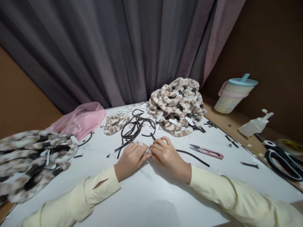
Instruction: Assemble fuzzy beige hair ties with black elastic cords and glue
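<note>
Low over the middle of the table, my left hand (131, 157) is closed around a small piece of white-and-brown furry fabric (143, 145), most of it hidden by the fingers. My right hand (167, 156) meets it from the other side, its fingertips pinched at the edge of the same piece. A black cord (194, 157) shows on both sides of my right hand; whether the fingers hold it is hidden. Just beyond the hands lies a loose tangle of black cords (134, 127). One furry ring (115, 123) rests left of the tangle.
Furry rings with white tags are piled at the back right (176, 104) and left (35, 157), near a pink plastic bag (81, 118). Pink-handled snips (208, 152) lie right of my hands. Black scissors (284, 162), a white bottle (254, 126) and a tumbler (233, 96) stand farther right.
</note>
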The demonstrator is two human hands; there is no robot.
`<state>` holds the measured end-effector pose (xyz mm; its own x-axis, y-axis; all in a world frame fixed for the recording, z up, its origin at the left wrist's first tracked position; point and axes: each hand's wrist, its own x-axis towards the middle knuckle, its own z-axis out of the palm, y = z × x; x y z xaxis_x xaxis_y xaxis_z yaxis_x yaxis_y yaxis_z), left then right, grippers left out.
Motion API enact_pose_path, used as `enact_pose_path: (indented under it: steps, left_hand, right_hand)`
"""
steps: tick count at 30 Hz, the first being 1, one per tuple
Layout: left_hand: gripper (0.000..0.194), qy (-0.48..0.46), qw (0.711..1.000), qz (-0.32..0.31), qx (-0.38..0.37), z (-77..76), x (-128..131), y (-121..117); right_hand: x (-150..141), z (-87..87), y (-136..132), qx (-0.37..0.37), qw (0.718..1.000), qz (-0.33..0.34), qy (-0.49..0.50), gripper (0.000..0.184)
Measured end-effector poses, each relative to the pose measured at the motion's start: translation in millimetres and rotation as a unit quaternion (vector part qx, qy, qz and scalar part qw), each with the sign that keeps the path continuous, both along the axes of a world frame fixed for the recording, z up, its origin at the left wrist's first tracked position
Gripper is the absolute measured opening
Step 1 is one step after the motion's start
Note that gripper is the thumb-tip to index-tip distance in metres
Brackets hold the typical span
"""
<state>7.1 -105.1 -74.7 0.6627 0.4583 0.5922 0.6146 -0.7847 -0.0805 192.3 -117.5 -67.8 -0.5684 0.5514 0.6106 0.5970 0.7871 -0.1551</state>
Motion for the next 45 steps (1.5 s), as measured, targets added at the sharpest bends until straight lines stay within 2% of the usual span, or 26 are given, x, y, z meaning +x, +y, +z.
enact_pose_path:
  steps: [4,7,10,12,14,17,20,22,27,31,35,38,41,45]
  left_hand:
    - [0.009,0.013,0.994,-0.009,0.111,2.8,2.1,-2.8]
    - [0.010,0.024,0.995,-0.015,0.098,-0.1,2.5,-3.1]
    - [0.020,-0.010,0.999,-0.011,-0.036,-4.1,2.4,-2.2]
    - [0.024,-0.077,0.983,-0.004,-0.166,-4.7,2.5,-1.5]
    - [0.024,-0.149,0.949,0.019,-0.276,-3.3,2.9,-1.0]
    - [0.027,-0.224,0.890,0.063,-0.391,0.0,4.0,-1.1]
    - [0.030,-0.270,0.842,0.067,-0.462,0.8,4.6,-1.1]
    - [0.032,-0.282,0.829,0.062,-0.479,-0.3,4.4,-0.6]
    - [0.034,-0.277,0.831,0.061,-0.478,-1.5,5.4,-1.3]
    - [0.030,-0.261,0.847,0.069,-0.458,0.9,9.4,-4.0]
    - [0.032,-0.250,0.862,0.094,-0.430,0.4,11.7,-4.6]
    - [0.035,-0.239,0.875,0.108,-0.407,-0.5,11.5,-4.9]
    - [0.035,-0.222,0.892,0.102,-0.381,-0.4,10.6,-5.9]
    - [0.033,-0.194,0.914,0.079,-0.347,-1.2,9.1,-5.5]
  right_hand:
    - [-0.1,0.9,-0.9,0.006,1.000,0.004,-0.013,0.016]
    - [-0.9,-0.8,-1.1,0.011,1.000,0.004,-0.018,0.015]
    - [-1.5,-1.4,-1.8,0.012,1.000,0.003,-0.009,0.013]
    - [-1.4,0.1,-2.9,0.012,1.000,-0.002,-0.002,0.014]
    - [-0.9,2.2,-4.2,0.013,1.000,-0.010,-0.001,0.017]
    - [-0.6,3.1,-4.6,0.036,0.999,-0.015,-0.021,0.022]
    - [-1.5,-0.3,-1.8,0.070,0.996,-0.012,-0.062,0.021]
    - [-2.5,-3.1,1.0,0.086,0.993,-0.010,-0.081,0.020]
    - [-6.1,-4.8,3.7,0.128,0.988,0.013,-0.085,0.017]
    - [-9.9,-2.7,1.0,0.190,0.976,0.045,-0.092,0.022]
    - [-9.4,-2.4,1.6,0.204,0.972,0.079,-0.081,0.027]
    - [-6.6,-3.1,4.6,0.194,0.971,0.121,-0.065,0.031]
    - [-5.2,-4.9,6.7,0.156,0.977,0.146,-0.011,0.025]
    - [-6.0,-10.9,7.1,0.045,0.984,0.105,0.134,0.016]
